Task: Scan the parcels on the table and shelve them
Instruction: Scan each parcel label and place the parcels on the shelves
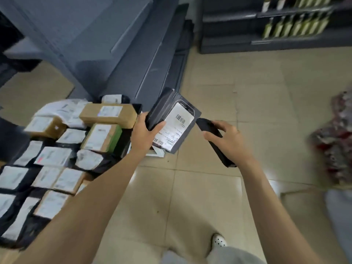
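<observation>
Both hands are loaded: left hand point(146, 130) grips the dark parcel point(163, 103), just right of the parcel stack point(57, 155); right hand point(228, 141) grips the scanner point(207, 126), farther right. Square the label point(179, 126) to the scanner (thumb clear of barcodes).

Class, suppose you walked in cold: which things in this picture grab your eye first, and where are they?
In the centre, the left hand grips a black parcel with a white barcode label, and the right hand holds a dark scanner just beside it. At the left lies a crowded heap of labelled parcels.
</observation>
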Motion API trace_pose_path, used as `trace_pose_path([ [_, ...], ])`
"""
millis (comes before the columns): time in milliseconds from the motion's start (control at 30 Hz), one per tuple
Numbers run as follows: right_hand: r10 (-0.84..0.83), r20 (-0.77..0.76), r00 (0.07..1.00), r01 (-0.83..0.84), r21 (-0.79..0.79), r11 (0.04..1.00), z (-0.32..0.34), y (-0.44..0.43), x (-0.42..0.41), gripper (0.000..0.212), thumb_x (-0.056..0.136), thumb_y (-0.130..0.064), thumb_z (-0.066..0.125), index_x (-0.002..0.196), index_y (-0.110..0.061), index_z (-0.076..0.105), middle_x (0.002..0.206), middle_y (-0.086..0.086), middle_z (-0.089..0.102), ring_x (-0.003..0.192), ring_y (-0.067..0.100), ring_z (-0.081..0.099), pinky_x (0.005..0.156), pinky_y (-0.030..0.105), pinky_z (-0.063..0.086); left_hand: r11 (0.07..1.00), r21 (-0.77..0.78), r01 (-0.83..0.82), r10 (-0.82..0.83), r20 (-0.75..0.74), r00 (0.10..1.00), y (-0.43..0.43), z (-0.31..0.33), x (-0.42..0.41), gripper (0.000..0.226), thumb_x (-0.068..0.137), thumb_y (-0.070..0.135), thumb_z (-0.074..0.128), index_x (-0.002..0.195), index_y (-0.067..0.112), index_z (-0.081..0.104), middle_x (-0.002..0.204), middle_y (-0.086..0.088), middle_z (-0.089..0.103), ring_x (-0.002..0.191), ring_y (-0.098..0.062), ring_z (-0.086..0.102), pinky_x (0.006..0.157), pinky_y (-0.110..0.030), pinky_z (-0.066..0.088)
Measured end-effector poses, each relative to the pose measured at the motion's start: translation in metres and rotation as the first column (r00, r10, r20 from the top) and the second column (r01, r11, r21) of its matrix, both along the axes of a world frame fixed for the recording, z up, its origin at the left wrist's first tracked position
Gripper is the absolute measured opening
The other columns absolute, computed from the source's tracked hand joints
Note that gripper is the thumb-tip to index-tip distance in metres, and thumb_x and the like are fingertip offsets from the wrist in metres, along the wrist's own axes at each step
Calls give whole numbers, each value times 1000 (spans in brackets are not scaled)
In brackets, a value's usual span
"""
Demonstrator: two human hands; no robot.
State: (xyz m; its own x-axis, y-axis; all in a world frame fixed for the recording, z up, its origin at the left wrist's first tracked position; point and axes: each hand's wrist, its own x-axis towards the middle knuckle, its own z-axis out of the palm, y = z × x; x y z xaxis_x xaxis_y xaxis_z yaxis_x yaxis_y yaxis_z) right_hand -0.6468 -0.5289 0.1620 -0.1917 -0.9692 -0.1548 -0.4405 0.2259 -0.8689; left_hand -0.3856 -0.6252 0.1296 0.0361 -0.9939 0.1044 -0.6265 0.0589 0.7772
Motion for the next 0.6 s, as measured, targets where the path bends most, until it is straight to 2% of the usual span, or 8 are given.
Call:
trace_pose_path([
  [167,-47,0,999,47,51,998,-19,-48,-57,57,77,-55,69,130,-38,59,125,-19,64,106,13,65,90,37,53,993,11,120,-120,90,989,-81,-14,-68,71,78,66,69,129,21,51,117,3,58,105,-14,57,89,-37,50],
  [267,-61,21,998,59,70,996,-20,-94,-82,64,70,-60,69,130,-37,59,125,-19,64,98,17,70,88,41,57,989,25,148,-150,122,981,-139,-18,-89,67,79,64,69,129,23,51,116,5,57,104,-14,57,87,-37,49],
  [367,-89,2,996,89,38,995,-15,-155,-108,54,80,-49,73,131,-32,61,126,-15,65,112,13,63,98,37,50,987,38,154,-158,133,978,-203,-21,-109,61,81,60,69,127,23,51,113,6,55,101,-13,55,83,-37,49],
  [467,-154,-35,987,155,16,988,-5,-228,-129,52,84,-44,73,133,-29,61,128,-12,65,115,13,60,96,30,47,966,68,248,-254,116,960,-287,-23,-134,63,77,63,70,124,25,52,113,5,58,100,-13,59,84,-39,53],
  [600,-202,-14,979,202,-16,979,9,-332,-155,49,84,-45,72,131,-32,62,127,-16,64,118,11,59,101,33,46,922,110,371,-379,57,924,-415,-7,-168,72,69,72,70,124,29,51,117,8,58,104,-10,59,88,-42,55],
])
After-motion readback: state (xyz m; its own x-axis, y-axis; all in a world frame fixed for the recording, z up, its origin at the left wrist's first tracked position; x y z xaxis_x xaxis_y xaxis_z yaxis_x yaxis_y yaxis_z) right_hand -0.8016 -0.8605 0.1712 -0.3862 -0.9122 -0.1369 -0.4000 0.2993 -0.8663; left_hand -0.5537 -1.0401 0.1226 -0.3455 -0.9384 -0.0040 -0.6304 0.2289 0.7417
